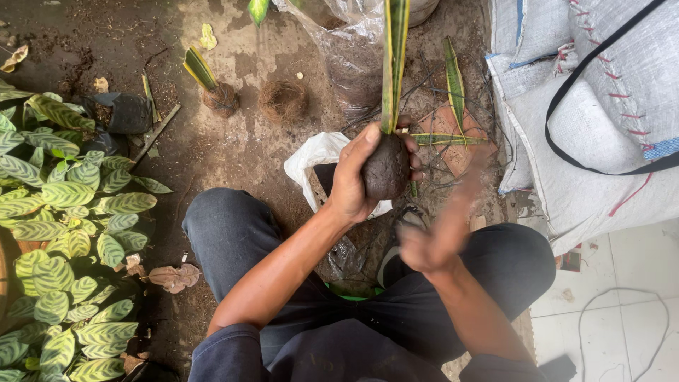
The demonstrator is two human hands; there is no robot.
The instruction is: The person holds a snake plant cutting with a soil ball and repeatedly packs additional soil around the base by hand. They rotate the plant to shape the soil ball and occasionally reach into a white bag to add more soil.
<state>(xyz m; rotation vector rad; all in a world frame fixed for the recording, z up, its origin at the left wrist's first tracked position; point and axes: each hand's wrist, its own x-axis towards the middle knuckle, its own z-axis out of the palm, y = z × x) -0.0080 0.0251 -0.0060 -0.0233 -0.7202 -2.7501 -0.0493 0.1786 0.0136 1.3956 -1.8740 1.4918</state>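
White woven sacks point(601, 106) at right.

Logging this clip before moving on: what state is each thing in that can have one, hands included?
Left hand: closed around the soil ball, holding it up.
Soil ball: packed round, gripped, long leaf standing upright from it.
Right hand: motion-blurred, empty as far as visible.
Wrapped plant: on the ground, tilted.
Fibre nest: on the ground, no plant in it.
White plastic bag: crumpled, lying on the ground.

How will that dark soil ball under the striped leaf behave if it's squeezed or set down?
The soil ball looks packed and dense, so probably heavy for its size, crumbly under pressure. Round with a tall leaf, it may tip. The left hand cups it.
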